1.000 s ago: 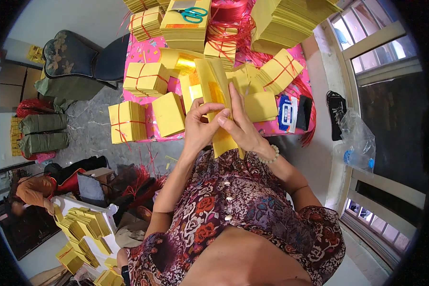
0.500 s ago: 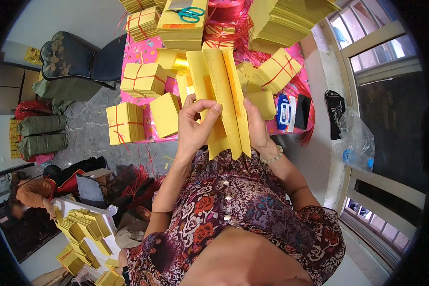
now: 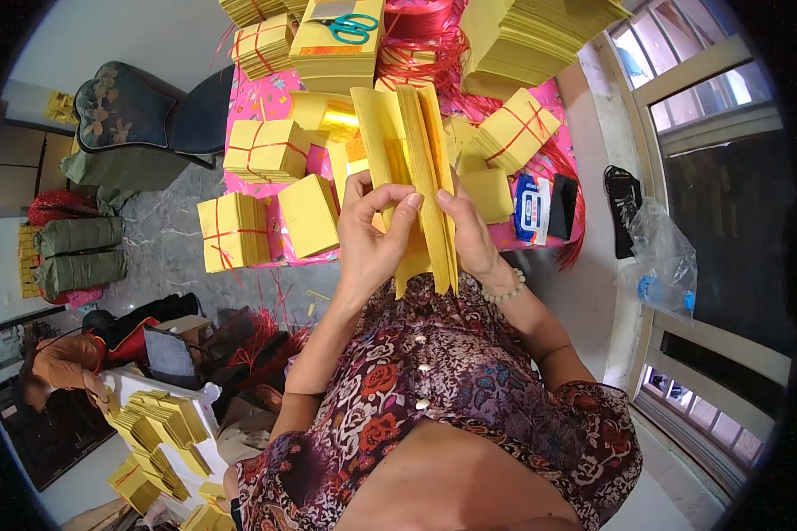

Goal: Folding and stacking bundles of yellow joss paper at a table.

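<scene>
Between my hands, above the table's near edge, stands a folded bundle of yellow paper sheets [image 3: 420, 159], with orange patches on some inner faces. My left hand [image 3: 375, 226] is closed on its left side, thumb and forefinger pinching the paper. Along the right side, my right hand [image 3: 471, 232] holds it with the thumb pressed over the folded edge and the other fingers behind, mostly hidden. Just left of the bundle lies a loose stack of yellow paper [image 3: 308, 215]. Behind it are more sheets [image 3: 336, 117] with shiny gold and orange patches.
On the pink table cloth [image 3: 283, 88] are tied yellow stacks [image 3: 267, 149], teal scissors [image 3: 354, 28], red plastic string [image 3: 425, 44] and a blue-white packet [image 3: 531, 209]. At lower left another person [image 3: 71, 358] bends over a white table holding yellow paper. A window stands at right.
The paper bundle has become narrower, its folds pressed closer together. My right thumb has moved over onto the folded edge, and my hands are nearer each other.
</scene>
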The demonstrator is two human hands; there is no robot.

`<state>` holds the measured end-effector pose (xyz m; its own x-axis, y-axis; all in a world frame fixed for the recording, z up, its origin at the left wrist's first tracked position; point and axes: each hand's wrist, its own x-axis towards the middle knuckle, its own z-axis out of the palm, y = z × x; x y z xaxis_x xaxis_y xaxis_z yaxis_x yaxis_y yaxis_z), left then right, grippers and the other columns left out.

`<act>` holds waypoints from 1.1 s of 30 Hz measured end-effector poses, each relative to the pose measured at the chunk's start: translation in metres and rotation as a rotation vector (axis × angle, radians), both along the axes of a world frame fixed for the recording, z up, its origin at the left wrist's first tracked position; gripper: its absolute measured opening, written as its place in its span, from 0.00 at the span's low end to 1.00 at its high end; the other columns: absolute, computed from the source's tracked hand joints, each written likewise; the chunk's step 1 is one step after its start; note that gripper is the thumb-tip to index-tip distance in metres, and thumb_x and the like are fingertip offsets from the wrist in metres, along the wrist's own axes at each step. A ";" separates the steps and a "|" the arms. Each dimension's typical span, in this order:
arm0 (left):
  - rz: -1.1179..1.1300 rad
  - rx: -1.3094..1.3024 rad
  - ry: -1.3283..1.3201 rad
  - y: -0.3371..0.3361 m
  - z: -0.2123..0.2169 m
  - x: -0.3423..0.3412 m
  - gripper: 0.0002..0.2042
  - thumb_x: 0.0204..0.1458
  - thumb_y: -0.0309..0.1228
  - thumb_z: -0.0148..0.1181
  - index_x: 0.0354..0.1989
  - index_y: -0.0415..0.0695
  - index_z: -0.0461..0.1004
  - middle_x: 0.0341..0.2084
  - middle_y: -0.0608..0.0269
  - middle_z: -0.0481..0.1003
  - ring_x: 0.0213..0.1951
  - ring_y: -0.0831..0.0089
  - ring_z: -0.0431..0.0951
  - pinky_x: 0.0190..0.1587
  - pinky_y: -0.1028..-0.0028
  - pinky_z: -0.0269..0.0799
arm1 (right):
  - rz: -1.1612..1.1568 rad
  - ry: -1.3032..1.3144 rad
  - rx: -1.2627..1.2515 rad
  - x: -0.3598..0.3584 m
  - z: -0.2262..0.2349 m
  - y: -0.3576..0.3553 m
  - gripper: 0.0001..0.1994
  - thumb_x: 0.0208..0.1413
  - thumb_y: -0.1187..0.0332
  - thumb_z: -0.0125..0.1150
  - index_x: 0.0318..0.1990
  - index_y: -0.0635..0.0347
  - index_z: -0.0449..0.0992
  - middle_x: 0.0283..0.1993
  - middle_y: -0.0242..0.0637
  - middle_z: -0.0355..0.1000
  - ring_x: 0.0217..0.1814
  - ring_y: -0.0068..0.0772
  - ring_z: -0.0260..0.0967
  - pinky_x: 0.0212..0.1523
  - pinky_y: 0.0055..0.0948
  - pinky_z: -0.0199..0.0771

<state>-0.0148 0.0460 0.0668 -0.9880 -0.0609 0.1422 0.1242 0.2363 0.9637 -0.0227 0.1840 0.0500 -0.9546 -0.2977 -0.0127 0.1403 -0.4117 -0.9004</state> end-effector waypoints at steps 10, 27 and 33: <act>0.025 -0.091 0.027 -0.001 -0.005 0.000 0.07 0.47 0.32 0.63 0.31 0.42 0.79 0.38 0.57 0.66 0.45 0.64 0.66 0.50 0.67 0.62 | 0.050 0.097 0.074 -0.002 -0.004 0.002 0.29 0.60 0.62 0.39 0.66 0.64 0.43 0.64 0.39 0.52 0.66 0.29 0.48 0.65 0.29 0.44; 0.030 -0.099 0.035 0.000 -0.002 0.002 0.08 0.47 0.34 0.64 0.31 0.43 0.79 0.39 0.57 0.65 0.47 0.63 0.64 0.52 0.66 0.59 | 0.017 -0.051 -0.062 0.001 -0.010 0.000 0.25 0.61 0.60 0.38 0.62 0.65 0.52 0.59 0.40 0.59 0.61 0.29 0.57 0.62 0.31 0.54; 0.025 -0.137 0.067 0.001 0.000 0.002 0.07 0.49 0.31 0.63 0.31 0.40 0.79 0.38 0.60 0.67 0.46 0.69 0.63 0.52 0.70 0.57 | 0.024 -0.038 -0.085 0.002 -0.005 -0.001 0.26 0.61 0.59 0.39 0.62 0.65 0.52 0.60 0.40 0.59 0.62 0.30 0.57 0.63 0.31 0.53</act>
<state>-0.0131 0.0468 0.0666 -0.9745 -0.0609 0.2160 0.1792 0.3685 0.9122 -0.0209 0.1835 0.0445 -0.9464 -0.3222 -0.0227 0.1849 -0.4829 -0.8560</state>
